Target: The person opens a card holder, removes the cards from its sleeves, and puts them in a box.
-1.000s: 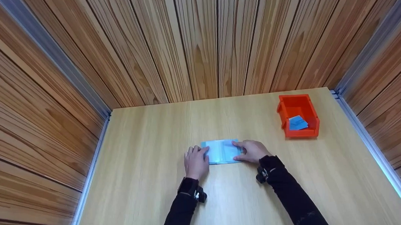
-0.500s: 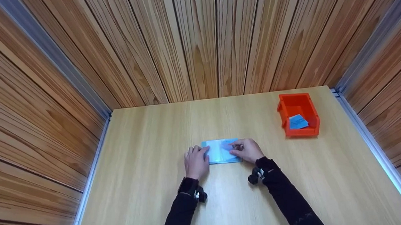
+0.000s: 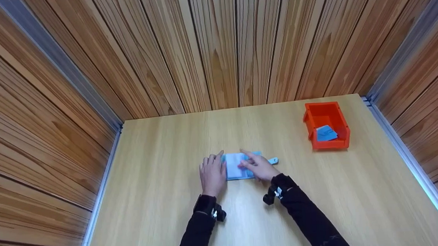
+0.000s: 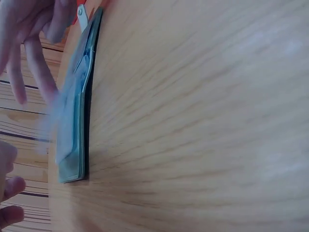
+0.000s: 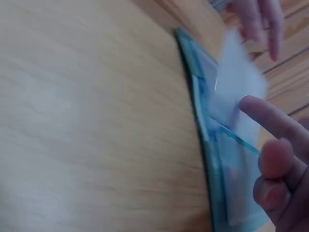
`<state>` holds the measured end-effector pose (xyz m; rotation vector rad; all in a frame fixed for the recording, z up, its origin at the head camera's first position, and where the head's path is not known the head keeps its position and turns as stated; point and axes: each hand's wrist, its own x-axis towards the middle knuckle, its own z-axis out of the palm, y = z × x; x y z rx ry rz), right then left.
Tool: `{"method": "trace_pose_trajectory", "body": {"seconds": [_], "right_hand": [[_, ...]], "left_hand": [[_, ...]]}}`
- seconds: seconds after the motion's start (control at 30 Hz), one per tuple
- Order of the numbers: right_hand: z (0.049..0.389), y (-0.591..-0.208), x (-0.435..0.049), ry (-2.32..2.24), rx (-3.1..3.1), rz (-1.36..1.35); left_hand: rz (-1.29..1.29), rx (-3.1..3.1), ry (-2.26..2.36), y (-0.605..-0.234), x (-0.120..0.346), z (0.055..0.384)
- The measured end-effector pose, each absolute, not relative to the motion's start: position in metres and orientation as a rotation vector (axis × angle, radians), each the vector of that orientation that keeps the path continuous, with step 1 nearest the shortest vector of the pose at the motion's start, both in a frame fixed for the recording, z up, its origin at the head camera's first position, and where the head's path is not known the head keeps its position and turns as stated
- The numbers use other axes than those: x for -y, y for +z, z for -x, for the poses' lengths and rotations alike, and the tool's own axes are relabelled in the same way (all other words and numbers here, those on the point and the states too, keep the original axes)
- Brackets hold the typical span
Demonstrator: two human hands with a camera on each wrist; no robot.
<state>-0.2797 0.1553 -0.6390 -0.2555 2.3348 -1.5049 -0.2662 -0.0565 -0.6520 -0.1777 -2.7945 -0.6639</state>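
A light blue wallet (image 4: 72,171) lies spread open on the table, with clear plastic sleeves inside and a snap strap (image 3: 273,160) sticking out on its right. One translucent sleeve (image 5: 236,87) stands raised from the middle, blurred. My right hand (image 3: 260,167) is over the wallet's right half, an outstretched finger against the raised sleeve and the other fingers partly bent. At the left edge my left hand (image 3: 212,175) lies with its fingers extended, thumb close to the wallet's side. The right hand covers part of the right-hand sleeve in the head view.
An orange-red bin (image 3: 330,145) stands at the back right of the wooden table (image 3: 160,153), holding a blue printed card or packet (image 3: 326,133). Wood-plank walls (image 3: 218,47) with metal corner strips enclose the table on the back and both sides.
My right hand has moved left from the wallet's right edge, lifting a clear sleeve toward the middle. The snap strap has come into view. My left hand's thumb and fingers have shifted slightly off the wallet.
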Motion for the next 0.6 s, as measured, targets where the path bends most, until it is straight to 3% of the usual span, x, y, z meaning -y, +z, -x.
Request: {"method": "trace_pose_trajectory", "body": {"seconds": [0.3, 0.47, 0.6], "right_hand": [[0.276, -0.638, -0.147, -1.325, -2.495, 0.415], [0.281, -0.634, -0.164, -1.208, -2.625, 0.5], [0.285, -0.634, -0.185, -0.97, -2.736, 0.419]], "left_hand": [[0.304, 2.895, -0.545, -0.662, 0.051, 0.262], [0.304, 2.933, -0.525, -0.664, 0.05, 0.26], [0.282, 2.954, -0.556, -0.665, 0.05, 0.26]]}}
